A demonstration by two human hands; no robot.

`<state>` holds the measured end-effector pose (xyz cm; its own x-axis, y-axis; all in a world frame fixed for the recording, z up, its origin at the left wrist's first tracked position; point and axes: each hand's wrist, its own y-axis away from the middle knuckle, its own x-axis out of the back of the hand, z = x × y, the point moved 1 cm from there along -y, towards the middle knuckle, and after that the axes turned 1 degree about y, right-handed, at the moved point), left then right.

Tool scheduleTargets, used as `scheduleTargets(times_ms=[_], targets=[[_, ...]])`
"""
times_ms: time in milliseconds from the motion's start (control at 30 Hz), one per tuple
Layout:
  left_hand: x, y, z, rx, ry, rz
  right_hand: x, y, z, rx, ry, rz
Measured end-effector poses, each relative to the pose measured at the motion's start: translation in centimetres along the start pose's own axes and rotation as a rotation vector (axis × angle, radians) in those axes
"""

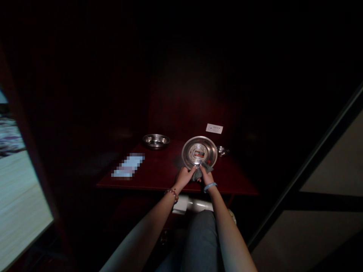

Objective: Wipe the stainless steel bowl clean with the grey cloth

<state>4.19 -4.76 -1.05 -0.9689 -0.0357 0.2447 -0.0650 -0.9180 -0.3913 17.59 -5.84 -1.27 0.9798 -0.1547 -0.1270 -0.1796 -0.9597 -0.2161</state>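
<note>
dim room, head view looking down at a dark red wooden bench point(159, 173). both hands sit at the bench's near edge, right of centre. the left hand point(185, 176) is clenched on the near rim of a round shiny steel plate point(199, 152), thumb up on the edge. the plate is tilted up on its near edge, its underside with a small red and white label facing the camera. the right hand point(206, 175) is closed on a crumpled grey cloth point(200, 172), pressing it against the plate's rim at 6 o'clock. the two hands almost touch, cloth between them. beaded bracelet point(172, 193) on the left wrist, light blue band point(210, 186) on the right wrist.

from the plate: a second round steel dish point(155, 141) lies flat on the bench at 10 o'clock, well apart. a small steel bowl point(222, 151) is just beside the plate at 3 o'clock, partly hidden behind it. a white rectangular wall socket plate point(214, 128) is at 1 o'clock on the dark back panel. a pale blurred rectangular patch point(128, 165) lies on the bench at 8 o'clock, can't tell what it is.

person's grey trouser leg point(200, 241) at 6 o'clock below the bench edge, something white point(181, 204) under the bench above it. bright screen-like surface point(17, 196) at far left, pale wall panel point(326, 211) at lower right.
</note>
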Motion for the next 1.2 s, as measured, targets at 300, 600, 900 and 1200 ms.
scheduleTargets(times_ms=[300,600,900,1200], targets=[[0.1,0.1,0.3,0.041,0.044,0.000,0.2,-0.2,0.3,0.007,0.024,-0.022],[0.4,0.4,1.3,0.026,0.061,0.022,0.2,-0.2,0.4,0.000,0.007,-0.015],[0.4,0.4,1.3,0.035,0.046,-0.004,0.0,-0.1,0.2,0.005,-0.003,-0.014],[0.2,0.2,0.8,0.047,0.046,-0.013,0.1,-0.1,0.3,0.005,-0.024,-0.025]])
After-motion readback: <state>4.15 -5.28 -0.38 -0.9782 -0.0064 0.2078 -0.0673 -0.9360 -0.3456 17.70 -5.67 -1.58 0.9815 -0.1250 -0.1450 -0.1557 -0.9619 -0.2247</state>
